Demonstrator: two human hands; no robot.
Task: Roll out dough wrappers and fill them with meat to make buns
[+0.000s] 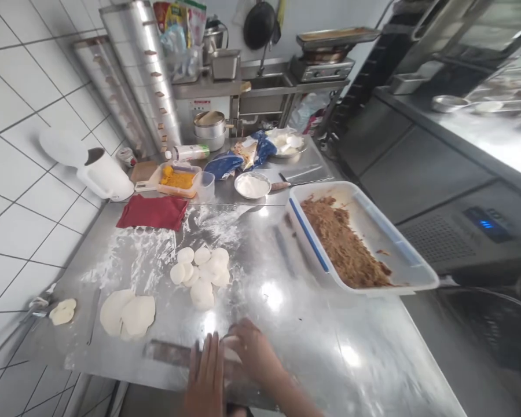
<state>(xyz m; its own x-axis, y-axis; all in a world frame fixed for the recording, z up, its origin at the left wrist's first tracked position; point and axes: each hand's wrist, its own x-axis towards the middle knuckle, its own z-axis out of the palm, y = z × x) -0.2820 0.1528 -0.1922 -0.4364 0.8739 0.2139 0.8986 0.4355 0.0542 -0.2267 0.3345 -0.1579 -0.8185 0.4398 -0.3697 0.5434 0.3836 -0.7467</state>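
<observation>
My left hand (206, 376) lies flat with its fingers stretched out on a dark rolling pin (169, 353) at the near edge of the floured steel table (312, 336). Right beside it, my right hand (254, 353) has its fingers curled, pinching a small pale dough piece (231, 343) that is blurred. Several small dough rounds (202, 272) sit in a cluster in front of my hands. Rolled flat wrappers (128, 314) are stacked to the left. A white tray of brown shredded filling (345, 243) stands to the right.
A red cloth (153, 212), a tub of orange stuff (178, 178), a bowl of flour (252, 185), a knife (301, 180), a white jug (104, 174) and pots sit at the back. More dough (63, 311) lies by the tiled wall at the left. A steel counter runs along the right.
</observation>
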